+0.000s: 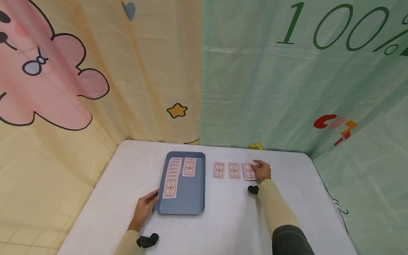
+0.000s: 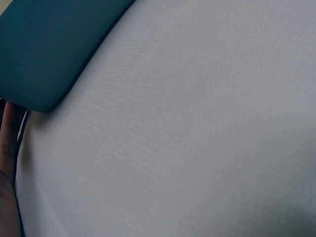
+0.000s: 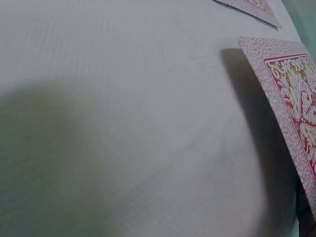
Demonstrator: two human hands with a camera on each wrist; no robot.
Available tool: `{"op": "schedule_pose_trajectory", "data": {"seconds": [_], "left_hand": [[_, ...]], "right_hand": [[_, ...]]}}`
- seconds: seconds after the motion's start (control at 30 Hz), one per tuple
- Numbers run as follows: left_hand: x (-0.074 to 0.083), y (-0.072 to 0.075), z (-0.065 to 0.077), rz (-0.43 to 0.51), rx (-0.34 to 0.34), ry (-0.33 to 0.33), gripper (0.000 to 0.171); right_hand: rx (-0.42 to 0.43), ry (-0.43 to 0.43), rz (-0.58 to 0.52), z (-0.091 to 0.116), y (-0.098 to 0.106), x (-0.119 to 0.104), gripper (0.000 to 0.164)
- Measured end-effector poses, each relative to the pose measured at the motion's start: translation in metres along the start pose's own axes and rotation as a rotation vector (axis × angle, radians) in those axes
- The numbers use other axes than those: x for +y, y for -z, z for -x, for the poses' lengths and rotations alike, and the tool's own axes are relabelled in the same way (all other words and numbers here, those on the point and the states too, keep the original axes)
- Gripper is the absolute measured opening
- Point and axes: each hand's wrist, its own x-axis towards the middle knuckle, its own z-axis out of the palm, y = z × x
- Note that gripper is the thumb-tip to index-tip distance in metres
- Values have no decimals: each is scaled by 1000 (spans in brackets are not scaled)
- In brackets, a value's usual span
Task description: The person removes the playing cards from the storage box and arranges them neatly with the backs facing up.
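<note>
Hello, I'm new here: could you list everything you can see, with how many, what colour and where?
Table: one, white, beneath everything
Tray: one, blue-grey, left of centre
Overlapping cards: several, exact count unclear, red-patterned backs, tray's left side
Separate card: one visible, same back, tray's upper right
Row of cards: three, same backs, right of the tray
Curtains: yellow left, green right
Prints on them: pink figure, blue heart, orange star, yellow flower, red-orange shapes, green "100%"
Wrist devices: two, black, one beside each wrist
Sleeves: two, cream, right one dark further up
Left hand: one, bare, at the tray's left edge
Right hand: one, bare, holding the row's rightmost card
</note>
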Motion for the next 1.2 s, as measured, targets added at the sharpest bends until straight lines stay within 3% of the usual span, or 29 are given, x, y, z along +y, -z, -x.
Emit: {"op": "schedule_pose_trajectory", "data": {"seconds": [0.3,0.6,0.9,1.2], "left_hand": [[0,0,0,10,-7,3,42],[0,0,-4,31,-41,32,44],[0,1,-3,18,-26,29,42],[1,3,-1,24,-25,32,43]], "right_hand": [[20,11,90,-1,1,3,35],[47,4,90,-2,2,5,36],[79,-24,5,1,-3,7,34],[36,40,-78,16,-10,-10,33]]}}
